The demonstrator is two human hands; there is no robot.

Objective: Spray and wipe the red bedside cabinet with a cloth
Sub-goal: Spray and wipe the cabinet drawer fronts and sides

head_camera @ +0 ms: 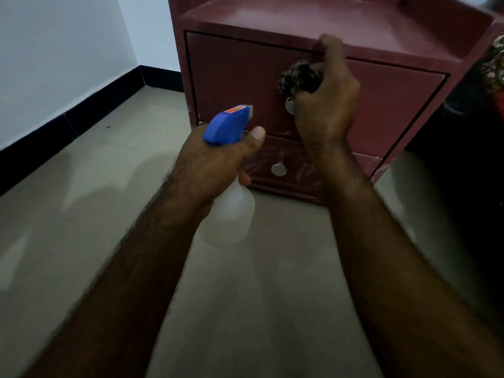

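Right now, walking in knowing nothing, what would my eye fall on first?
The red bedside cabinet fills the upper middle of the view. At its upper drawer front the right hand grips a bunched patterned cloth, while nearer the camera the left hand holds a blue-headed spray bottle aimed at the cabinet.

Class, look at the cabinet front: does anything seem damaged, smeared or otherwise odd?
Yes. The lower drawer carries whitish streaks around its knob, like smears or dust. Pale specks along the left edge of the cabinet look like chipped paint; blur prevents certainty.
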